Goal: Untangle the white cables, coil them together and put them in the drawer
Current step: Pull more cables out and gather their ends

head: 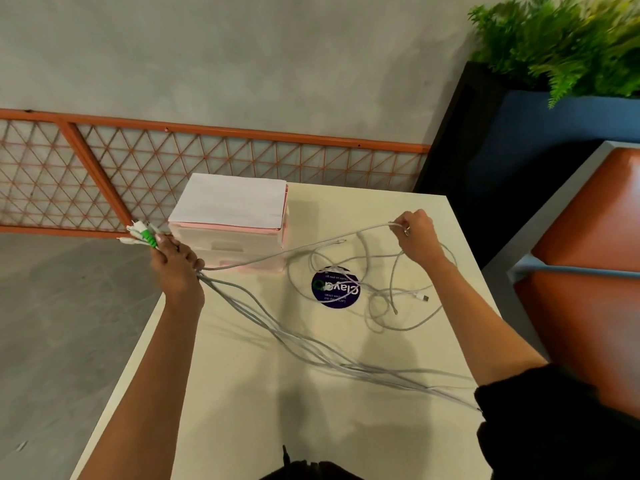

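My left hand (176, 263) is raised over the table's left edge and grips a bundle of white cables (311, 344) by their plug ends, some with green sleeves (147, 235). The strands trail from it across the table toward my right elbow. My right hand (414, 235) pinches one white cable (294, 247) that runs taut back to my left hand. Loose tangled loops (384, 296) lie on the table under and left of my right hand. A small white and pink drawer unit (232, 220) stands at the table's far left corner, its drawers closed.
The cream table (242, 393) has a round dark blue sticker (335, 287) among the loops. An orange lattice railing (104, 168) runs behind. To the right are an orange seat (588, 271) and a planter with green ferns (561, 43). Grey floor lies left.
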`<state>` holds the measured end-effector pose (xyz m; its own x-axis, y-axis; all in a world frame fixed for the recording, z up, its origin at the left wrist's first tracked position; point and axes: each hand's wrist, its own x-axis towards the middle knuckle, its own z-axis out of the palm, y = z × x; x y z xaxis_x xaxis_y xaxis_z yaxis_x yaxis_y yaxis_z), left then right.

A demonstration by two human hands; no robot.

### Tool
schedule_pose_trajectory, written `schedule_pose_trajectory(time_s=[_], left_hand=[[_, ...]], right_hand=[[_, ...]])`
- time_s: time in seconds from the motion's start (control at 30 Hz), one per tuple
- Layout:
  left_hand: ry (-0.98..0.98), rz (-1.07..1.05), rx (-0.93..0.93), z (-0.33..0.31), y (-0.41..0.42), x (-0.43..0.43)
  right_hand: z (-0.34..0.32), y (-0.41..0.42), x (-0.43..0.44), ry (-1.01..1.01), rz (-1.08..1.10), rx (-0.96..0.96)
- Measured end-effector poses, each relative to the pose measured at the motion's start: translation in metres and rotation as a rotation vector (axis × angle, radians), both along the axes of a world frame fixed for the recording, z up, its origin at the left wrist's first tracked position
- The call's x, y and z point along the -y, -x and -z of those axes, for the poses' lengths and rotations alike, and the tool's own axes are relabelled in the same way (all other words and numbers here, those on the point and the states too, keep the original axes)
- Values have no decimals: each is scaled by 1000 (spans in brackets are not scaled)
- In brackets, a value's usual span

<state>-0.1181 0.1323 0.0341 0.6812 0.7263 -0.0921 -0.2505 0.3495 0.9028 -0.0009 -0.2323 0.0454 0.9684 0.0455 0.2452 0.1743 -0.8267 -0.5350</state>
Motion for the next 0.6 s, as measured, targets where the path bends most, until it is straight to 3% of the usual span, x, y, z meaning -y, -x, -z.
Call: schedule_pose_trajectory(time_s=[0.13,0.27,0.47,0.6], left_hand=[[-25,29,-20,-2,1,8],[-52,93,-34,-3,1,20],[-150,253,-36,-7,-3,37],[-212,446,-78,-18,-6,55]], right_hand=[[-2,10,-8,-79,31,-124],[-25,18,-29,-206,-128,-129],[-62,27,-70,-157,-449,-204],[-67,28,-100,26,-585,-42]])
